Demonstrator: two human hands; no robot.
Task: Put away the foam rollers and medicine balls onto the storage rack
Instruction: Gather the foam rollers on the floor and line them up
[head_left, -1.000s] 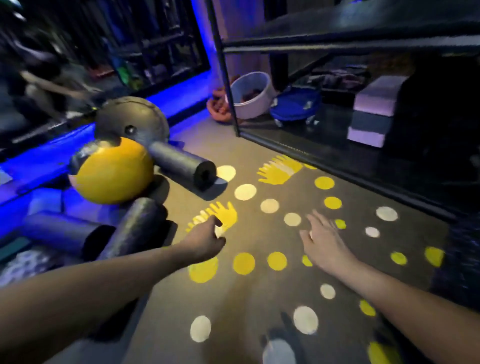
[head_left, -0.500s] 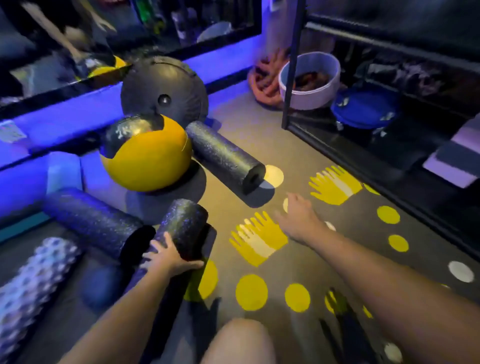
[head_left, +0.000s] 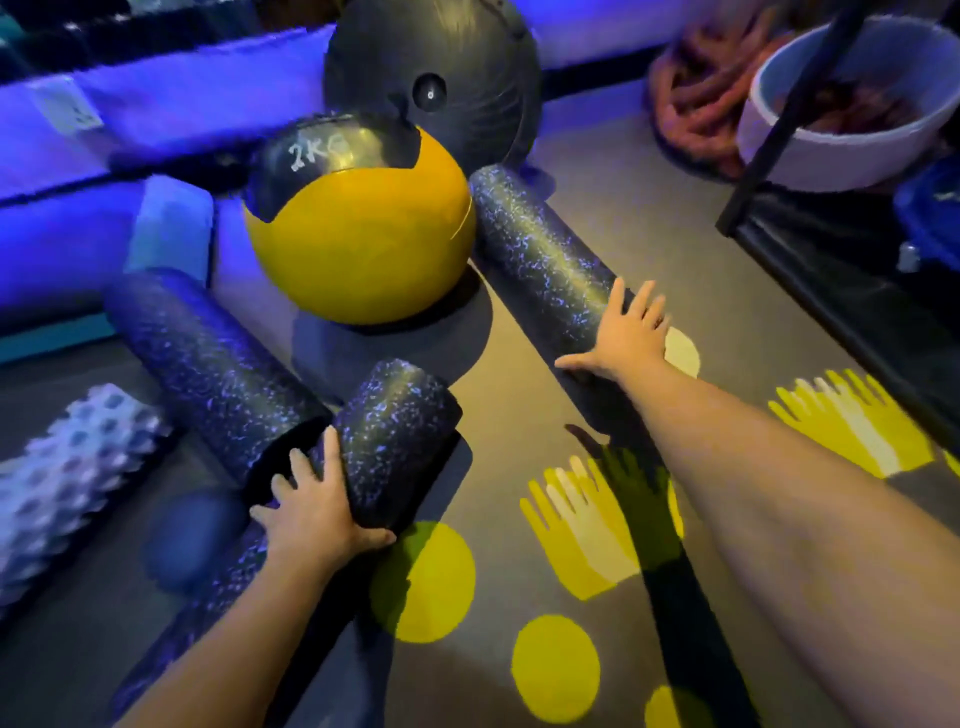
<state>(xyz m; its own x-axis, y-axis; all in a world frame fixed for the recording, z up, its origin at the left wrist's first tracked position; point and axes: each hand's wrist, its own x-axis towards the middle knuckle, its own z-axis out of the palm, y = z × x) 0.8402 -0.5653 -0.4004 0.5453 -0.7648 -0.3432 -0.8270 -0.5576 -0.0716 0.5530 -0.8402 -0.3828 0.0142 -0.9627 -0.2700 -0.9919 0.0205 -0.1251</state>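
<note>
The left hand (head_left: 317, 519) grasps the near roller (head_left: 400, 436): its fingers spread over the top and its thumb hooks round the side at 3 o'clock. This speckled dark roller lies on the floor (head_left: 519, 364), its far end pointing to 1 o'clock and its near length running under the left forearm toward 7 o'clock.

The right hand (head_left: 628, 332) lies flat on the near end of the right roller (head_left: 540, 254), fingers splayed and fairly straight, thumb stretched out toward 9 o'clock; the grip is released, not closed round it. That roller runs from the hand toward 11 o'clock, where its far end touches the yellow ball (head_left: 363, 244), marked 2KG on a black patch.

The black ball (head_left: 431, 78) sits just behind the yellow one, at 12 o'clock from it. The left roller (head_left: 208, 364) lies at 8 o'clock from the yellow ball, its near end against the near roller beside the left fingers. The bumpy roller (head_left: 67, 478) lies at the view's 9 o'clock edge.

At 2 o'clock stands a rack post (head_left: 779, 119), with a white tub (head_left: 841, 150) behind it and coiled rope (head_left: 696, 104) at the tub's 9 o'clock side. Yellow dots (head_left: 423, 582) and handprints (head_left: 587, 525) mark the floor between the forearms.
</note>
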